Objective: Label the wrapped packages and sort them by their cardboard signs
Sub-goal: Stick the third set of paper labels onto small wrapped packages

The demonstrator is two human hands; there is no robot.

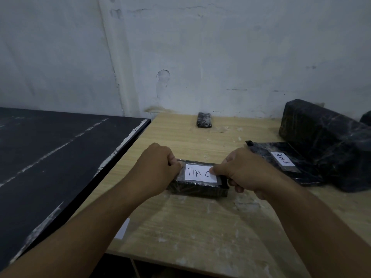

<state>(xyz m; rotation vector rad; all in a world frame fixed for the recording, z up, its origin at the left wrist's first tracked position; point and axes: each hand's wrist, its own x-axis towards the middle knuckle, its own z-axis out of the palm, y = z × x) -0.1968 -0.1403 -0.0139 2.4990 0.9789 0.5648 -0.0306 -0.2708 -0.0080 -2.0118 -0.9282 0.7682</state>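
A small package wrapped in black plastic [197, 189] lies on the wooden table [200, 227] in front of me. A white paper label reading "TIM C" [197, 173] sits on its top under clear tape. My left hand [158, 167] grips the package's left end with curled fingers. My right hand [239, 171] holds the right end, its thumb pressing on the label's right edge. To the right lies a flat black package with a "TIM B" label [283, 159].
A big black wrapped bundle [325, 145] stands at the right against the wall. A small black wrapped package [204, 120] lies at the table's back edge. A dark board-topped table [60, 153] adjoins on the left. A white paper slip [121, 229] shows beside my left forearm.
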